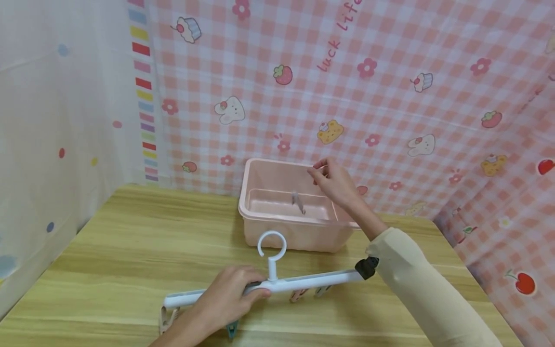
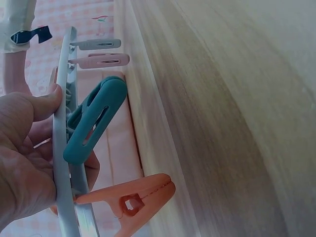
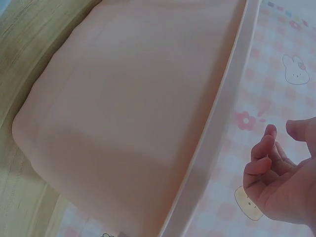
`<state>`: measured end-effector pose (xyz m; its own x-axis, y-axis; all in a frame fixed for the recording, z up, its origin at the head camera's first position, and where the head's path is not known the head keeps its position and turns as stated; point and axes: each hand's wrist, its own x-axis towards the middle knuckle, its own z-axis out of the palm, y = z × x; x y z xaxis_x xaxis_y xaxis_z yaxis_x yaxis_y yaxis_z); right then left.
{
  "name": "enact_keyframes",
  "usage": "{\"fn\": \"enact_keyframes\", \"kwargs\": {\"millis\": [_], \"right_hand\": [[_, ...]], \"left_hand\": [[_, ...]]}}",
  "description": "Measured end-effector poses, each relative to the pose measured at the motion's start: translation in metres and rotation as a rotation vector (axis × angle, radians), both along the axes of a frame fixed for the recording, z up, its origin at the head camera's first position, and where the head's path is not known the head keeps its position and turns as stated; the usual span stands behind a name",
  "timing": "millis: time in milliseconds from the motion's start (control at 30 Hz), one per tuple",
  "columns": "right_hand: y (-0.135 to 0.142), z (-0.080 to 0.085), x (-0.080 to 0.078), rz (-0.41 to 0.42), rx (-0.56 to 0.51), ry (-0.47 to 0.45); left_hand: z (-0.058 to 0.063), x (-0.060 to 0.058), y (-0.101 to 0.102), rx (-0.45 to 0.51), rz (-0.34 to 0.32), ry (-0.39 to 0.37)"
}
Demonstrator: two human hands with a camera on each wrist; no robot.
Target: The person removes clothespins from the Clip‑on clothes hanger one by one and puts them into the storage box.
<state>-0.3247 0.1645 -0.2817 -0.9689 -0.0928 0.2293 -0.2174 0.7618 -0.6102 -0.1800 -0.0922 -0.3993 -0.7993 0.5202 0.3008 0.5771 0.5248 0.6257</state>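
Note:
My left hand (image 1: 231,291) grips the white bar of a clip hanger (image 1: 312,281) near its middle, beside the open ring hook (image 1: 272,246). Below the bar hang clothes pegs: a teal peg (image 2: 96,121), an orange peg (image 2: 143,195), a pink peg (image 2: 106,60) and a grey peg (image 2: 101,44). My right hand (image 1: 334,182) is raised over the right side of a pink plastic bin (image 1: 295,233). Its fingers are loosely bent with nothing between them, the thumb apart in the right wrist view. A small greyish peg (image 1: 298,202) shows blurred inside the bin.
The bin stands on a wood-grain table (image 1: 151,241), close to a pink checked cloth (image 1: 260,96) at the back. A white dotted cloth (image 1: 56,120) hangs on the left. A black strap (image 1: 366,267) sits at the right sleeve, overlapping the hanger's end in the head view.

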Motion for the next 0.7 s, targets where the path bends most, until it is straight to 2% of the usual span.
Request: {"fn": "enact_keyframes", "kwargs": {"millis": [100,233,467,700], "right_hand": [[0.001,0.0,0.001,-0.004,-0.007,0.014],[0.004,0.002,0.008,0.006,-0.009,0.031],[0.01,0.009,0.036,0.052,-0.003,0.073],[0.019,0.013,0.062,0.087,-0.003,0.126]], "left_hand": [[0.001,0.0,0.0,0.003,0.001,0.011],[0.001,0.002,0.0,-0.001,0.008,-0.013],[0.001,0.003,0.003,0.006,0.014,-0.01],[0.002,0.003,0.004,0.019,0.04,-0.039]]}}
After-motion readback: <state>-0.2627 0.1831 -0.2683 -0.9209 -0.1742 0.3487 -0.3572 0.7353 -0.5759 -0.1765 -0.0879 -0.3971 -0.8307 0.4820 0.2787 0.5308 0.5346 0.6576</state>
